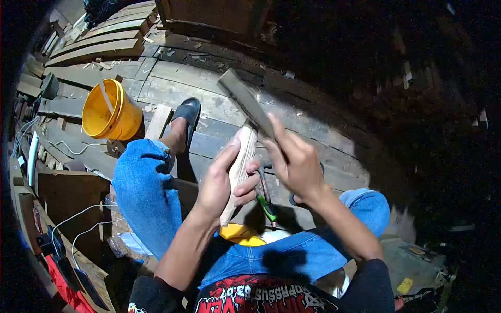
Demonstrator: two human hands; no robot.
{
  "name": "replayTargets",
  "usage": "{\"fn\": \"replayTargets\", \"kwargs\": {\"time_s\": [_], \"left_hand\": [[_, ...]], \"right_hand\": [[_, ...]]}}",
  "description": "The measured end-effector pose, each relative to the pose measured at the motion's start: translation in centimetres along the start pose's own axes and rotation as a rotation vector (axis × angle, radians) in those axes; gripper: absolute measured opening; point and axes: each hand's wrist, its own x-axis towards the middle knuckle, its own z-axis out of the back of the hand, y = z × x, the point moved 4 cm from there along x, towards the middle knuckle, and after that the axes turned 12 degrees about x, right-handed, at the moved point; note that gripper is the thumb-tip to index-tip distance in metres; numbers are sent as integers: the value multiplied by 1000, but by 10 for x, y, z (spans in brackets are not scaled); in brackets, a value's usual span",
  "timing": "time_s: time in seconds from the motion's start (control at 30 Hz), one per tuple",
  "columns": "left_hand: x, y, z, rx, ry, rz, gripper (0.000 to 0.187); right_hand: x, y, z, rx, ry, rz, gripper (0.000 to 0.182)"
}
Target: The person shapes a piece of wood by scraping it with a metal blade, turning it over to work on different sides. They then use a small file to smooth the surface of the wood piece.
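Note:
My left hand (216, 185) is wrapped round a pale, rough-grained piece of wood (244, 156), which tilts up and away from me over my lap. In my right hand (300, 156) is a long, flat grey-brown bar (245, 98), blurred at its edges, pointing up and to the left. The lower part of the bar crosses the wood's upper end; I cannot tell whether it is a blade or a plain strip. Below and between the hands, a tool with a green and black handle (267, 208) shows beyond my lap, partly hidden by the fingers.
A yellow bucket (112, 112) with a thin strip in it stands at left on the plank floor (209, 141), among scattered wood chips. Stacked boards (99, 49) lie at the upper left. Cables (78, 214) run by a wooden box. A yellow object (242, 235) shows at my lap.

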Motion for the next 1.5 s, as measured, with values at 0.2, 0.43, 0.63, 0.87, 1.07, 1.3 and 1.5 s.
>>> {"fn": "replayTargets", "kwargs": {"time_s": [0.2, 0.43, 0.63, 0.87, 1.07, 1.3, 1.5], "left_hand": [[4, 1, -5, 169, -37, -105, 35], [1, 0, -3, 97, -48, -62, 29], [4, 3, 5, 11, -44, -22, 29], [3, 3, 8, -110, 18, 39, 33], [6, 1, 9, -171, 75, 51, 33], [3, 3, 7, -12, 13, 37, 31], [1, 1, 10, -5, 23, 40, 31]], "right_hand": [[10, -14, -3, -63, -18, -32, 58], [3, -8, -10, -3, -37, 28, 60], [5, -14, -11, -32, 12, -9, 61], [4, -14, -13, -52, 56, -89, 56], [-4, -9, -16, -30, 11, 55, 58], [-2, -6, -8, -83, 83, 33, 55], [-5, -6, -10, -59, 142, 34, 52]]}}
